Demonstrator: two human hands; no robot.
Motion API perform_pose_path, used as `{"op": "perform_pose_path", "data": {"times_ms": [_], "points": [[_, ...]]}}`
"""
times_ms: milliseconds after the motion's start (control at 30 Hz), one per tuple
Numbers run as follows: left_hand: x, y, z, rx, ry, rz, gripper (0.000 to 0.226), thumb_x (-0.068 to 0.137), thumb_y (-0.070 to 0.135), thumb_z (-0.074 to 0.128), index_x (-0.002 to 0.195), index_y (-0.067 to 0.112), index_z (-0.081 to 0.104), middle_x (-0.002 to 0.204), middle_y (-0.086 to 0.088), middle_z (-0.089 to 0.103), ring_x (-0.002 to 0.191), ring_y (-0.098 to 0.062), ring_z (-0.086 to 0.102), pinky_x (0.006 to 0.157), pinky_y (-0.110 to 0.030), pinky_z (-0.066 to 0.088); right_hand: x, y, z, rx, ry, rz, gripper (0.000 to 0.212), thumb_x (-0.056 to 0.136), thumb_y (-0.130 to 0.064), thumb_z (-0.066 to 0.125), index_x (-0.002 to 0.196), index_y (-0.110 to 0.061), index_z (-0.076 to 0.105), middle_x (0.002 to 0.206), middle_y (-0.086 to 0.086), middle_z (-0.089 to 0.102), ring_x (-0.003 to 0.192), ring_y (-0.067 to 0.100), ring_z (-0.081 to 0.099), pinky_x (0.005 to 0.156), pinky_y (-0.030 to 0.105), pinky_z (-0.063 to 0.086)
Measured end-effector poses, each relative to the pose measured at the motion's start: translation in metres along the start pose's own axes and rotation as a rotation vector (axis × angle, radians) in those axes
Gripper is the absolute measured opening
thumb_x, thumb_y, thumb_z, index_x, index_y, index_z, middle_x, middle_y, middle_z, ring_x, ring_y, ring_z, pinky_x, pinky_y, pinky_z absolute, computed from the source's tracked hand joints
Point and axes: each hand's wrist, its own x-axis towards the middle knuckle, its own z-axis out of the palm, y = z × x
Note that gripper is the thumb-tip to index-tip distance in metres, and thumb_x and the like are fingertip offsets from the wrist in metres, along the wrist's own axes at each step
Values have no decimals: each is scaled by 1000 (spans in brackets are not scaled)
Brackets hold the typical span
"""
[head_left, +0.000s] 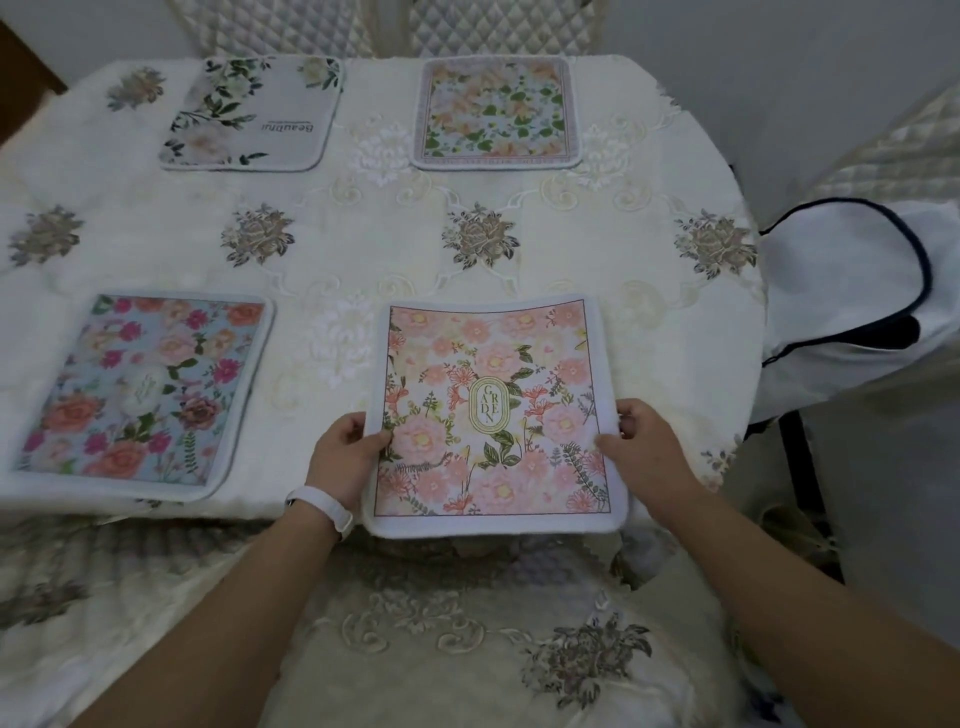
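Left hand (345, 447) and right hand (641, 441) pinched side edges of pink floral square cloth mat (493, 410) (oval label read GARDEN), thumbs on top. Mat lay at near table edge, near border overhanging. Step, by judgement: laying fourth placemat. Next move called for sliding it farther in, squaring it with blue floral mat (145, 389) at left. Cream embroidered tablecloth (363, 249) beneath. Far: white leafy mat (254, 111), peach-and-green mat (496, 111), quilted chair backs (291, 26).

A: Finger positions under the pink mat (493, 415)?
B: Hidden. Left hand (340, 452) and right hand (644, 447) showed only thumbs on top.
A: Blue mat (145, 395) centre label?
B: Blurred, unreadable. White bag (852, 312) was cut off by the right edge.
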Motion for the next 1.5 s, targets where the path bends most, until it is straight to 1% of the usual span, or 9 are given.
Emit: {"op": "perform_pose_path", "data": {"times_ms": [100,300,633,700,800,1000,1133,1233,1500], "points": [[4,-1,-18,-26,51,1,9,87,8,63,92,15,66,96,-8,72,88,-30,68,84,-50,55,-2,-4,24,4,-1,-17,30,89,-3,60,113,-21,54,97,-5,67,84,18,67,73,35,57],[25,-5,-36,-31,79,-47,12,85,13,65,95,19,67,94,-7,72,86,-31,69,81,-51,56,-1,8,48,-105,60,-48,34,92,-10,58,124,-18,53,93,-11,63,78,4,62,58,20,43],[25,-2,-27,296,22,104,23,88,21,64,110,22,62,99,3,68,84,-12,63,71,-30,51,-2,10,32,-240,114,-61,45,93,-11,58,136,-18,45,86,-11,59,71,3,58,55,20,39],[25,0,-36,441,9,178,31,89,20,61,120,21,58,106,2,66,89,-13,61,76,-30,48,-4,11,30,-272,122,-65,50,92,-10,60,138,-17,44,93,-7,58,78,6,59,60,21,41],[22,-8,-53,795,-77,406,55,83,29,70,133,16,51,128,-6,58,113,-23,54,96,-38,44,-12,22,27,-503,104,-139,54,89,-17,64,139,-13,45,122,5,52,110,23,54,88,32,46],[18,-46,-69,1273,-367,608,117,59,65,75,151,20,18,159,-6,19,145,-25,19,116,-37,23,-40,60,22,-939,-58,-336,85,74,-62,65,145,-22,42,153,11,34,140,30,31,114,46,28],[18,-57,-69,1233,-298,674,115,55,61,79,149,17,28,156,-11,25,143,-30,25,114,-43,29,-51,67,17,-971,-78,-381,90,73,-65,67,146,-20,40,155,10,32,143,30,28,116,47,24],[16,-56,-67,1180,-261,706,110,54,60,80,145,15,37,152,-12,34,140,-32,32,111,-46,33,-48,67,15,-938,-30,-384,86,73,-70,54,142,-18,46,151,8,41,138,29,36,112,51,34],[15,-56,-69,1142,-263,754,107,52,79,54,137,15,49,147,-12,42,138,-32,36,107,-50,34,-45,72,14,-930,1,-402,79,72,-67,51,135,-20,54,145,5,49,131,27,45,106,51,40]]}}
